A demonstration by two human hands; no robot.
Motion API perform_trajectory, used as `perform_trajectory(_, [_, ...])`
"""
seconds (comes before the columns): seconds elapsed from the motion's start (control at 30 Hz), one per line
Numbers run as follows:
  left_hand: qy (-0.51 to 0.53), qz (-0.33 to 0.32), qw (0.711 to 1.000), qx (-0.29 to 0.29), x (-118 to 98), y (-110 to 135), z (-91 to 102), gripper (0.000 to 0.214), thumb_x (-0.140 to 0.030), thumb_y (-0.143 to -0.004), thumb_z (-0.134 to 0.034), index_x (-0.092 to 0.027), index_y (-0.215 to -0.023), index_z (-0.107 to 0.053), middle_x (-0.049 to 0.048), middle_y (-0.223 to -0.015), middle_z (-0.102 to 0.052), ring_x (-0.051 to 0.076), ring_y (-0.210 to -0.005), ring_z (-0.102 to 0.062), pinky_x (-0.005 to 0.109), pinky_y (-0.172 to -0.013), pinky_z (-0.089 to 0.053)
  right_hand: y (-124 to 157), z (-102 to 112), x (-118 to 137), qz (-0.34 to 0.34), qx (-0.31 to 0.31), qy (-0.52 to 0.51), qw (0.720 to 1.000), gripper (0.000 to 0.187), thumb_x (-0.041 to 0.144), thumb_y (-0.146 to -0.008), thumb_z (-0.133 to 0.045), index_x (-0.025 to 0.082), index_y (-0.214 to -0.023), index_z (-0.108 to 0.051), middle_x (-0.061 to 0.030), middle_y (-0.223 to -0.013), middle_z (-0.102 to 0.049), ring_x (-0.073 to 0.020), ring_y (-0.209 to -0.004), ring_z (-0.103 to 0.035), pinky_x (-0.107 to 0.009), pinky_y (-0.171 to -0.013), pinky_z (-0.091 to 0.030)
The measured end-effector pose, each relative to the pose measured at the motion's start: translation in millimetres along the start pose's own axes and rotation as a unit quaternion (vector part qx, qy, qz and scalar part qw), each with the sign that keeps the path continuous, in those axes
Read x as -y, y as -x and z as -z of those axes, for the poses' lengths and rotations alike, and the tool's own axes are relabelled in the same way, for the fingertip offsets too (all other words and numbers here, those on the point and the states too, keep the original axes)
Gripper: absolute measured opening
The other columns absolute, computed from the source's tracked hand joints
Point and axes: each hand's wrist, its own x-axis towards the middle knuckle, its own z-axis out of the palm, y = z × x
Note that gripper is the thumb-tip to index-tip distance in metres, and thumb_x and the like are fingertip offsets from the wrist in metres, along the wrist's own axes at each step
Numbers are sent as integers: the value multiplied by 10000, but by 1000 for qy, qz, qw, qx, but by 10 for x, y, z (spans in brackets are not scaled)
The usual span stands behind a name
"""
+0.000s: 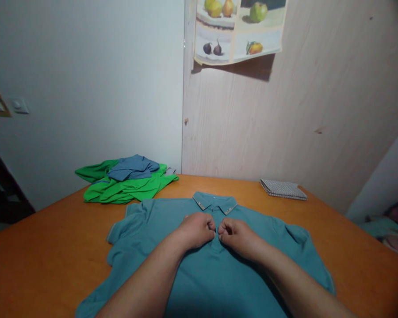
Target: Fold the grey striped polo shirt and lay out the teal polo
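Observation:
A teal polo shirt [199, 282] lies front side up across the table, its collar [215, 203] pointing away from me and its sleeves spread to both sides. My left hand [199, 229] is closed at the shirt's front placket, with thumb and fingertips pinched together on the fabric just below the collar. Close beside it, my right hand [235, 236] pinches the other side of the placket in the same way. A narrow gap separates the two hands. Whatever small part of the placket sits between the fingertips is hidden.
Crumpled green clothes [129, 187] with a blue garment [134, 168] on top lie at the table's back left. At the back right is a folded checked cloth [283, 190]. The orange-brown table [53, 260] meets a wall behind, where a fruit poster [239, 31] hangs.

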Motion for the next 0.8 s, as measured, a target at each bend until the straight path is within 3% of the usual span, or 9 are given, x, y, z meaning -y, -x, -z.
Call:
perform_trajectory(0.13, [1, -16, 1000, 8, -5, 16, -6, 291, -179, -704, -624, -257, -974, -701, -35, -763, -673, 161, -695, -586, 231, -605, -357, -15, -7, -8, 8, -9, -1, 1000, 139, 250, -819, -531, 199, -691, -548, 29, -637, -538, -125, -626, -478, -243, -574, -339])
perform_trajectory(0.27, [-6, -31, 999, 12, -23, 35, -2, 233, -184, -713, -621, -243, -926, -694, -27, -749, -656, 162, -681, -575, 232, -579, -338, -26, -44, 8, -11, -28, 17, 999, 266, 398, -845, -576, 205, -666, -535, 26, -614, -542, -131, -614, -483, -254, -550, -309])
perform_trajectory(0.47, [11, -29, 999, 23, -5, 18, -30, 264, -139, -695, -604, -234, -929, -682, -28, -759, -648, 156, -689, -562, 222, -578, -351, -67, -81, -32, -24, -45, 48, 998, 173, 267, -786, -570, 199, -630, -536, 21, -597, -553, -127, -611, -499, -252, -552, -305])
perform_trajectory(0.8, [17, 1, 1000, 19, 11, -19, -67, 161, -117, -700, -555, -217, -797, -636, -25, -761, -660, 149, -710, -573, 220, -576, -357, -34, -3, -20, -85, 12, -121, 989, 136, 328, -711, -584, 196, -685, -566, 41, -560, -497, -110, -527, -435, -242, -499, -313])
